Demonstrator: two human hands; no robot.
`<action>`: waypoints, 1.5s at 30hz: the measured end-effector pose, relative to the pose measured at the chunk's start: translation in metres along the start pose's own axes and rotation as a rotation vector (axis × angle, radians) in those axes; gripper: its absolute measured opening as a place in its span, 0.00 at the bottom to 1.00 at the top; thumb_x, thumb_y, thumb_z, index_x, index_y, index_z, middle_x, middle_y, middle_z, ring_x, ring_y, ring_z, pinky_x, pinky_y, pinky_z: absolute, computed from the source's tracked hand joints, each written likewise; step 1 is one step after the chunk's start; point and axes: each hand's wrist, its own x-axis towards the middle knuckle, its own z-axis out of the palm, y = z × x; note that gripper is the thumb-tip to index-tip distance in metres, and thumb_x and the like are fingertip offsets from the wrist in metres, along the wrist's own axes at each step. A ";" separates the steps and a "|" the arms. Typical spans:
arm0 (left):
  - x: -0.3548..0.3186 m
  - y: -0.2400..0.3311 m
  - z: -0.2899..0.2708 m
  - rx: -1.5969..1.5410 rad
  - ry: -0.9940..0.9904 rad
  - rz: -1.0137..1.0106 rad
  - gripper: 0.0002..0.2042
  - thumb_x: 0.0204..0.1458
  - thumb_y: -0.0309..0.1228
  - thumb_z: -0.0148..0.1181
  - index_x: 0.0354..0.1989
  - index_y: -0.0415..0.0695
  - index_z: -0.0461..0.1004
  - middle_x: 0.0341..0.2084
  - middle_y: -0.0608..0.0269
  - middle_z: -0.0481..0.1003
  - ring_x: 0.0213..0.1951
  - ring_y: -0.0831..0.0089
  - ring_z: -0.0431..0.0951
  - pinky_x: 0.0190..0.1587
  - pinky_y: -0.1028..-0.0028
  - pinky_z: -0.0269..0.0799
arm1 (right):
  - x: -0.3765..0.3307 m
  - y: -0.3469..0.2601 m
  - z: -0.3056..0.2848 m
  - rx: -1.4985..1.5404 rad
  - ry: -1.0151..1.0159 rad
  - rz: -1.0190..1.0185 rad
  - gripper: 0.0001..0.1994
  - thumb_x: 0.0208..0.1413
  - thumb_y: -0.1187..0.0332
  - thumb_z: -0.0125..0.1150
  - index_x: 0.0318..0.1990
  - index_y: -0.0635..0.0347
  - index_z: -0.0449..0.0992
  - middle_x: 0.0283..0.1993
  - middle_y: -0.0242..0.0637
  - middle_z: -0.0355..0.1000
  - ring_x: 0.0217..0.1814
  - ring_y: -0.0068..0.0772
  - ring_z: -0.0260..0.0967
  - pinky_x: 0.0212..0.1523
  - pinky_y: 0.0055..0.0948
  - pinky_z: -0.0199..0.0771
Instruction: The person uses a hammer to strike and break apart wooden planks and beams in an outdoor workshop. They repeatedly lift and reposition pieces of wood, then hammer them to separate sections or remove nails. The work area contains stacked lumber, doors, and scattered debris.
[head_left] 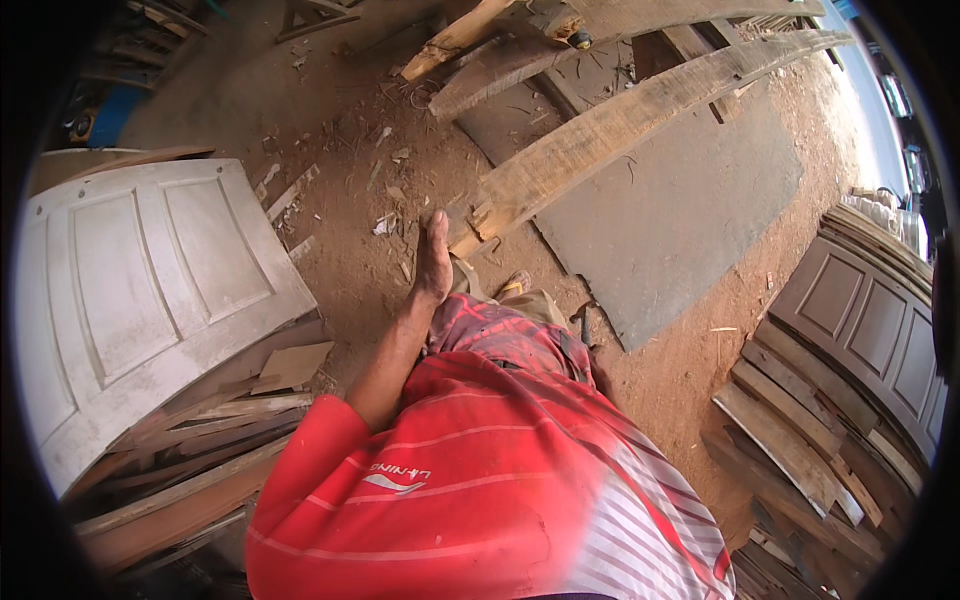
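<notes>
A long, pale wooden plank [600, 140] runs from near my legs toward the far right, its near end rough and splintered. At that end is my left hand [434, 262], closed against the plank's left side. Its thumb points forward along the plank, and the other fingers are mostly hidden. My red shirt covers most of my right arm, which hangs at my right side. Near its lower end a small dark object [584, 325] shows. My right hand's fingers are hidden, so I cannot tell whether it holds that object.
Beyond the plank lie more rough boards [640, 18]. A flat grey sheet [690, 215] lies on the dirt floor under it. At left, a pale panelled door [150, 290] leans over stacked wood scraps [220, 450]. Brown panelled doors [860, 310] and stacked boards [790, 430] stand at right.
</notes>
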 end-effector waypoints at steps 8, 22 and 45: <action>-0.003 0.062 -0.012 -0.475 -0.125 -0.438 0.41 0.63 0.65 0.42 0.75 0.46 0.52 0.71 0.53 0.58 0.70 0.54 0.62 0.67 0.41 0.60 | -0.008 -0.010 0.008 -0.011 -0.035 0.024 0.20 0.61 0.60 0.55 0.52 0.68 0.76 0.39 0.52 0.78 0.40 0.47 0.79 0.38 0.40 0.78; 0.046 0.033 0.000 -0.170 0.309 -0.291 0.44 0.65 0.65 0.35 0.78 0.43 0.41 0.78 0.52 0.41 0.78 0.59 0.42 0.78 0.60 0.37 | -0.028 0.010 0.010 0.081 -0.004 0.011 0.20 0.61 0.61 0.55 0.54 0.67 0.75 0.39 0.49 0.79 0.39 0.44 0.79 0.37 0.37 0.79; 0.054 0.034 -0.015 0.052 0.398 0.053 0.29 0.66 0.58 0.45 0.33 0.39 0.65 0.30 0.59 0.67 0.34 0.65 0.66 0.40 0.60 0.65 | -0.209 -0.316 -0.157 0.167 0.148 -1.012 0.25 0.56 0.55 0.73 0.54 0.62 0.77 0.42 0.43 0.77 0.41 0.35 0.75 0.45 0.32 0.74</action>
